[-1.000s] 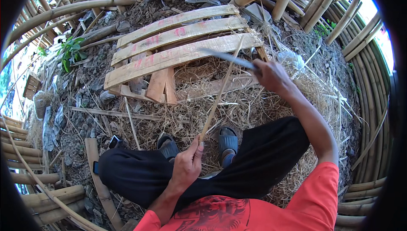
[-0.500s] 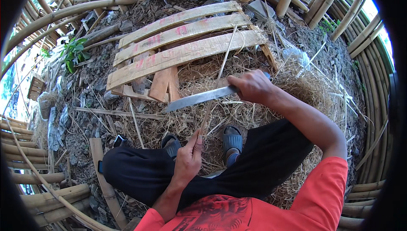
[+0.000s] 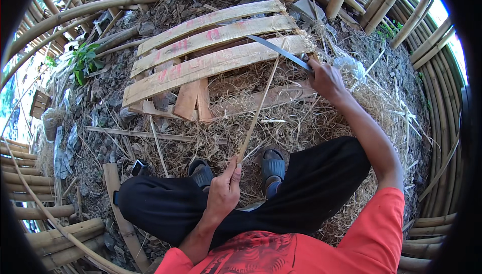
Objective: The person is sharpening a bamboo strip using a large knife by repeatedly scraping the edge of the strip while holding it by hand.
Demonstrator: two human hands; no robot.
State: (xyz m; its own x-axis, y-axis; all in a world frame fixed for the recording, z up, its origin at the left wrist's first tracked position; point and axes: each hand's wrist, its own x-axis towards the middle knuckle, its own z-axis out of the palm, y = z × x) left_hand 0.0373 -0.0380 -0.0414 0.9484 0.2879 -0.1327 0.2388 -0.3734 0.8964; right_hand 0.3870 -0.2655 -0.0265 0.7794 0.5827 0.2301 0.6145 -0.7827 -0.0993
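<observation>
A thin bamboo strip point(image 3: 258, 111) slants up and away from me, its near end pinched between the thumb and fingers of my left hand point(image 3: 224, 191). Its far end rests over the front slat of a wooden slatted pallet point(image 3: 216, 66). In my right hand point(image 3: 327, 79) is a machete point(image 3: 281, 52), fingers closed round the handle, which they hide. The long blade points to the upper left, above the slats, and crosses the strip close to its far end. Whether the edge touches the strip I cannot tell.
Pale curled shavings point(image 3: 281, 133) cover the ground around my sandals point(image 3: 273, 165). A long bamboo piece point(image 3: 125, 218) lies by my left knee. Bamboo poles point(image 3: 444, 103) wall the space on both sides. A green plant point(image 3: 85, 63) grows at the far left.
My right hand has carried the machete away from me and to the right, from the strip's middle to near its far end. The left hand keeps its grip, almost still.
</observation>
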